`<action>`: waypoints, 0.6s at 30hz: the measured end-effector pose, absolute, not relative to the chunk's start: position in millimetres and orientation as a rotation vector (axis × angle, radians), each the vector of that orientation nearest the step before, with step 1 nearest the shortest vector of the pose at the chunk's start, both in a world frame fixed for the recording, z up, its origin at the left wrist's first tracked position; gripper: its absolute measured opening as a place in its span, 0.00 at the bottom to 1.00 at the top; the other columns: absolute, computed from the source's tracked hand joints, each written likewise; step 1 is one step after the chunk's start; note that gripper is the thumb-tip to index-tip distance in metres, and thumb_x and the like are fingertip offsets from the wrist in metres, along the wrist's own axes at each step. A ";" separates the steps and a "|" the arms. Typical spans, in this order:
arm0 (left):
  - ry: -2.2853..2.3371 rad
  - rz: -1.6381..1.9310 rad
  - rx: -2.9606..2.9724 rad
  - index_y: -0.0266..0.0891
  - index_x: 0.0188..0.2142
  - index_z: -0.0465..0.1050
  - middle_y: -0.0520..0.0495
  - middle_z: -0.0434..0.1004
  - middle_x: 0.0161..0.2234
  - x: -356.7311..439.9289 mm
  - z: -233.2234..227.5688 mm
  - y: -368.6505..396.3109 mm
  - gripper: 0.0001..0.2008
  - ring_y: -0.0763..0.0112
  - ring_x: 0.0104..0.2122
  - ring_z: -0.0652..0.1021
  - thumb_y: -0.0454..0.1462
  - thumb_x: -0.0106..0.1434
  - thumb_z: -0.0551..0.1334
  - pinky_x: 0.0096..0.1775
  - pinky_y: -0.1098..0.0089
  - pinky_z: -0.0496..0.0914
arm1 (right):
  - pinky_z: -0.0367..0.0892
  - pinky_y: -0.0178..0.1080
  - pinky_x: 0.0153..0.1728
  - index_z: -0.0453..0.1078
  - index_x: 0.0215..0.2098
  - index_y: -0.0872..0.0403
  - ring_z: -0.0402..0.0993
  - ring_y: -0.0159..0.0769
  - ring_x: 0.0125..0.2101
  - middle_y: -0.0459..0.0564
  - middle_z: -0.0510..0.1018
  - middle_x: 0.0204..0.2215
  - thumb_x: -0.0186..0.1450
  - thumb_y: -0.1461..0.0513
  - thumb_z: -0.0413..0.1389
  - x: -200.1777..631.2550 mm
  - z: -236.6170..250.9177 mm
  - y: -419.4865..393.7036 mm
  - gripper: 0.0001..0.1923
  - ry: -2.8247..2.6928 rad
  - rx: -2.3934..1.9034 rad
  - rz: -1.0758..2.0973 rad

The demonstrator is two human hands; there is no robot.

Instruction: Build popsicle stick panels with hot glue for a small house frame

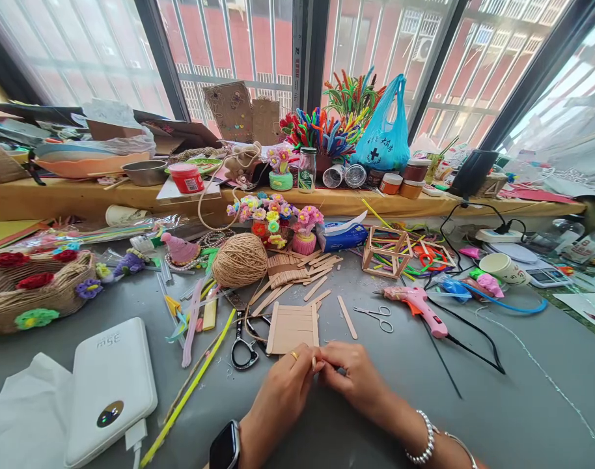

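Note:
My left hand [286,378], with a ring on one finger and a watch at the wrist, meets my right hand [355,369] at the front of the table. Between their pinched fingertips shows the pale tip of a small craft stick [314,362]; my fingers cover the remainder of it. Just beyond lies a flat square panel of craft sticks [292,327], its near edge partly behind my left hand. One loose craft stick [347,317] rests to the panel's right, beside small silver scissors [375,318].
Black-handled scissors [244,352] and a twine ball [239,260] lie left of the panel. A pink glue gun [417,307] with a black cord lies right. A stick-built cube frame [386,253] stands farther back. At front left is a white power bank [112,391].

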State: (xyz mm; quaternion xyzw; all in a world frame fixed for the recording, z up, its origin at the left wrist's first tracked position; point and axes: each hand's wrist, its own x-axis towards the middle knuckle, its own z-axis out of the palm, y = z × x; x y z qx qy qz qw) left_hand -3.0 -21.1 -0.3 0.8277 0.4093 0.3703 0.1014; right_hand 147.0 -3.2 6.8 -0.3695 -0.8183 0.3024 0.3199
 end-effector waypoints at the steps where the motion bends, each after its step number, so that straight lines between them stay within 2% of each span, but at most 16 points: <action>1: 1.211 1.094 2.455 0.40 0.30 0.62 0.49 0.70 0.24 -2.8 -0.4 -21.2 0.12 0.73 0.23 0.71 0.32 0.64 0.43 0.25 0.74 0.67 | 0.58 0.29 0.26 0.70 0.26 0.55 0.65 0.29 0.24 0.45 0.72 0.21 0.59 0.69 0.48 146.3 6.3 -3.9 0.10 -2.144 -0.985 0.776; 10: 1.231 1.117 2.499 0.39 0.30 0.63 0.49 0.70 0.24 -0.2 -3.0 -21.0 0.13 0.72 0.22 0.71 0.34 0.65 0.43 0.25 0.73 0.68 | 0.61 0.31 0.26 0.70 0.27 0.54 0.67 0.31 0.24 0.47 0.74 0.23 0.62 0.65 0.46 143.8 5.7 -7.8 0.12 -2.159 -1.082 0.665; 13: 1.183 1.182 2.418 0.39 0.32 0.63 0.49 0.71 0.27 -0.1 -2.0 -20.9 0.11 0.73 0.25 0.73 0.33 0.65 0.44 0.28 0.73 0.69 | 0.62 0.31 0.27 0.71 0.27 0.55 0.68 0.32 0.25 0.48 0.74 0.22 0.63 0.63 0.45 144.9 8.8 -7.1 0.14 -2.095 -1.105 0.676; 18: 1.178 1.322 2.084 0.38 0.35 0.63 0.48 0.71 0.30 -3.1 -0.1 -20.0 0.10 0.75 0.27 0.74 0.34 0.65 0.45 0.31 0.73 0.70 | 0.66 0.32 0.30 0.70 0.39 0.54 0.72 0.29 0.26 0.48 0.76 0.28 0.63 0.63 0.46 152.1 21.5 -5.7 0.12 -1.906 -1.119 0.826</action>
